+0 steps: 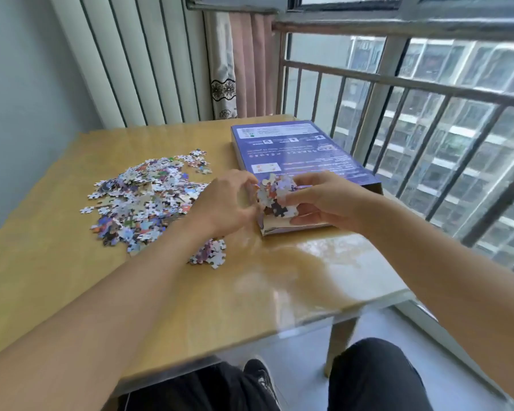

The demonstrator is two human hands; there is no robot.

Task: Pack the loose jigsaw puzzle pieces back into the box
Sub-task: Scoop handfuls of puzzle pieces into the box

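Sitting closest to the lens: knees in dark trousers (377, 378) and one dark shoe (260, 373) showing under the table edge.

Spanning most of the view: wooden table (190, 292), glossy top, reflecting the window at the right.

Running behind and to the right: metal railing (398, 81) with glass beyond; ribbed wall panel (137, 60) and curtain (238, 66) standing at the far corner.

Lying on the table's right side: purple puzzle box (294, 149), flat, printed face up, near end gaping open toward the person.

Spreading over the table's left side: main heap of loose puzzle pieces (143, 200), well apart from the box; smaller cluster (209, 255) lying just beside the left forearm.

Reaching in from below: left hand (223, 203), fingers curling narrowly at the box's open end, touching the handful; whether actually pinching any piece, cannot tell.

Reaching in from the right: right hand (324, 200), fingers curling around a handful of pieces (276, 197), holding it just over the box's open near end.
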